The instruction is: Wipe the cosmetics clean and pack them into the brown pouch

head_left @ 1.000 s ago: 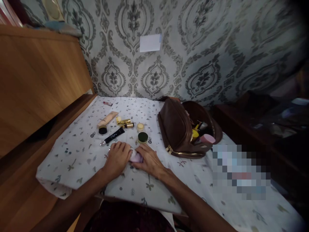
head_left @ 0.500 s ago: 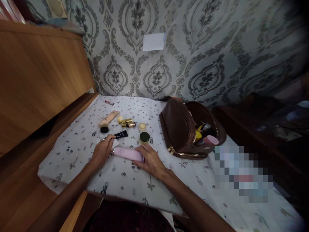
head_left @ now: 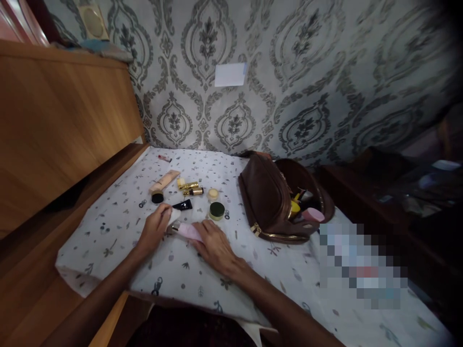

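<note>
My right hand (head_left: 216, 246) is closed over a pink squeeze tube (head_left: 188, 232), covering its wide end; its silvery cap points left. Just left of that cap, my left hand (head_left: 156, 228) pinches a small white cloth or tissue (head_left: 174, 215). Beyond the fingers lies a black tube (head_left: 183, 205), its near end hidden by my left hand. A green-lidded jar (head_left: 217, 210) and a small cream-coloured jar (head_left: 213, 193) stand past my right hand. Further back are gold lipstick tubes (head_left: 193, 192), a black-lidded jar (head_left: 157, 196) and a peach tube (head_left: 165, 181).
An open brown toiletry bag (head_left: 264, 200) sits at the right, with yellow and pink items inside. A small red tube (head_left: 164, 158) lies near the patterned wall (head_left: 235, 125). The wooden cabinet (head_left: 68, 101) borders the left side. A blurred-out patch covers something at the right.
My right hand has slid left along the pink tube and now covers more of it. The white cloth shows more clearly beside the cap. The view has tilted up slightly.
</note>
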Demonstrator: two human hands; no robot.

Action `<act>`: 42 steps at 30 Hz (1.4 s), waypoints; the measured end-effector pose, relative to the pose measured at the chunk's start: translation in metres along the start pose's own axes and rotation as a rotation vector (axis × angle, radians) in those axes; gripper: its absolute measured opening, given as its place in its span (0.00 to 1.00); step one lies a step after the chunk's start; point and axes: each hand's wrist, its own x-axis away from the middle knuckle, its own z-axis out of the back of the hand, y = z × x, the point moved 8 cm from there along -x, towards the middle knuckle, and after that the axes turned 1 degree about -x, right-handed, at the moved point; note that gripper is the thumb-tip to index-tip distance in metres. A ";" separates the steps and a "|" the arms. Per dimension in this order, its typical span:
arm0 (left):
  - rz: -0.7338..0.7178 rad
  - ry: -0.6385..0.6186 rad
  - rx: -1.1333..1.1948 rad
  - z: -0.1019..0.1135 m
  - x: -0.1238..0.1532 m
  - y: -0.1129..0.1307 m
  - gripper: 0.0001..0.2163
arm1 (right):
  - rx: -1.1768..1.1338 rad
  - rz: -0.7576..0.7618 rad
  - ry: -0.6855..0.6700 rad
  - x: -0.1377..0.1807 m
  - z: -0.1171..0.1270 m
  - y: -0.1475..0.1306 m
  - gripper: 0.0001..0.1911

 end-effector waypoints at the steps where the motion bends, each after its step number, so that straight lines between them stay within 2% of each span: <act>1: 0.040 0.044 0.045 0.005 -0.002 -0.001 0.15 | -0.081 -0.022 0.021 0.001 0.004 0.005 0.12; 3: 0.055 0.095 0.104 0.011 -0.003 0.001 0.15 | -0.268 -0.056 0.049 0.003 0.012 0.012 0.12; 6: -0.127 0.040 0.106 0.004 0.000 0.020 0.16 | -0.533 -0.110 0.015 0.003 0.017 0.018 0.15; 10: -0.408 -0.122 -0.037 -0.017 0.012 0.046 0.16 | -0.911 -0.166 -0.210 0.006 0.006 0.012 0.21; 12: -0.468 -0.174 -0.136 -0.023 0.014 0.053 0.15 | -0.987 -0.144 -0.263 0.009 0.006 0.007 0.21; 14: -0.487 -0.212 -0.209 -0.027 0.014 0.057 0.14 | -0.893 -0.090 -0.215 0.010 0.012 0.005 0.17; 18: -0.403 -0.223 -0.163 -0.030 0.007 0.063 0.15 | -0.544 -0.006 -0.068 0.011 0.022 0.002 0.11; 22: -0.187 -0.184 -0.060 -0.034 -0.001 0.055 0.20 | -0.144 0.068 0.002 0.016 0.022 -0.003 0.16; 26: -0.029 -0.227 0.008 -0.044 -0.008 0.039 0.24 | 0.126 0.106 0.019 0.019 0.018 -0.002 0.21; 31: 0.135 -0.300 0.068 -0.050 -0.017 0.025 0.27 | 0.152 0.101 0.084 0.019 0.021 -0.001 0.21; 37: 0.221 -0.162 0.162 -0.040 -0.023 0.027 0.27 | 0.068 0.059 0.172 0.021 0.026 0.003 0.21; 42: 0.260 -0.193 0.202 -0.046 -0.023 0.018 0.23 | -0.062 0.037 0.193 0.021 0.029 0.008 0.20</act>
